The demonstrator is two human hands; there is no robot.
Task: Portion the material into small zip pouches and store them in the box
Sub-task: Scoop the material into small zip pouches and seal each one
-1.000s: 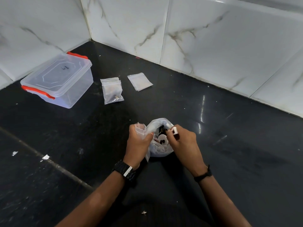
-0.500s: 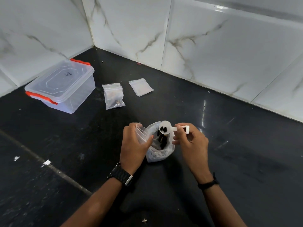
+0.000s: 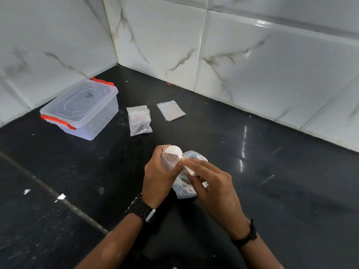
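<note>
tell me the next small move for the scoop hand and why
Probably tip the white scoop a bit further so its load drops in. The right hand pinches its handle, and the bowl sits turned over at the mouth of the small pouch held by the left hand.

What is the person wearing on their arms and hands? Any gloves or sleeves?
No gloves and no sleeves in view: both forearms and hands are bare. The left wrist wears a black wristwatch with a chunky link band and a shiny silver clasp. The right wrist wears a thin black band. No rings show on the left hand or the right hand.
</note>
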